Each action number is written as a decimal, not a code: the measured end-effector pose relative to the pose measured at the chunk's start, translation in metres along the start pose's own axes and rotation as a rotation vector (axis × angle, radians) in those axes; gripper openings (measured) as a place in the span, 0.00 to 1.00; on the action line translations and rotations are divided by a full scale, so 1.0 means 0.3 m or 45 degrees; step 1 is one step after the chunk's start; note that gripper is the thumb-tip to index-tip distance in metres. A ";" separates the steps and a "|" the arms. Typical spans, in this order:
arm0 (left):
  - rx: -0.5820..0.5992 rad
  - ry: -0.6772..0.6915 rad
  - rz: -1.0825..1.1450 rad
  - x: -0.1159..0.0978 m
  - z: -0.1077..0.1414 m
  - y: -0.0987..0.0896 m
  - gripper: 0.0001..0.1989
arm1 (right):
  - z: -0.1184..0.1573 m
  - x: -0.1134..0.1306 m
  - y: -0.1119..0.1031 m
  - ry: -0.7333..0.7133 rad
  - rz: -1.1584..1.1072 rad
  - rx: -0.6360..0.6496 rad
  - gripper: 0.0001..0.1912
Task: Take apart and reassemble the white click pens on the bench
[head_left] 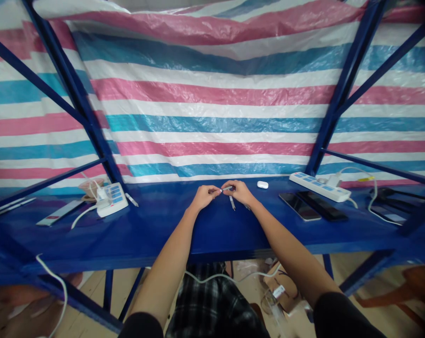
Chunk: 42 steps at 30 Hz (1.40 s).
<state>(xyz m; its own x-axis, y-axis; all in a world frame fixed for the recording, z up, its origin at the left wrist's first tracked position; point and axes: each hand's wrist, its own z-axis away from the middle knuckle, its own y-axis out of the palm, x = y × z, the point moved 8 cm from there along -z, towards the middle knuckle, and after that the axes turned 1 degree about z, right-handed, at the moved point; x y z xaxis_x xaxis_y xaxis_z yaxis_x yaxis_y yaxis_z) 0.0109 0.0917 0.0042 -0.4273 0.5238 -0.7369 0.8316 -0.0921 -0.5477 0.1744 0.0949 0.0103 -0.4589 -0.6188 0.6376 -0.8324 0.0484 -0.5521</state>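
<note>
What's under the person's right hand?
Around the right hand shows blue tabletop, with a slim pen-like piece beside it. A small tip peeks out along its near edge; whatever the hand covers cannot be seen.

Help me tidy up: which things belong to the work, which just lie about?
Job in hand:
slim grey penlike piece, held
slim pale penlike piece nearby, probably

Lying about:
rounded white case
two flat black rectangular devices
two white rectangular power strips
</note>
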 end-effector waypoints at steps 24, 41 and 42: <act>-0.143 0.072 -0.017 -0.042 0.003 -0.030 0.14 | 0.019 0.015 0.026 0.101 -0.100 0.143 0.15; -0.174 0.108 -0.068 -0.059 0.005 -0.030 0.09 | 0.022 0.030 0.019 0.120 -0.002 0.161 0.22; -0.175 0.110 -0.068 -0.061 0.005 -0.030 0.09 | 0.022 0.031 0.019 0.122 -0.023 0.163 0.21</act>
<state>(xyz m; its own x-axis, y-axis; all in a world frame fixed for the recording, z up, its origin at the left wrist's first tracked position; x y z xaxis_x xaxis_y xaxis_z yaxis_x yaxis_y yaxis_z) 0.0106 0.0818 0.0219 -0.4448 0.5963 -0.6683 0.8518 0.0511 -0.5213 0.1675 0.0841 0.0096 -0.4771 -0.5410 0.6927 -0.7969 -0.0661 -0.6005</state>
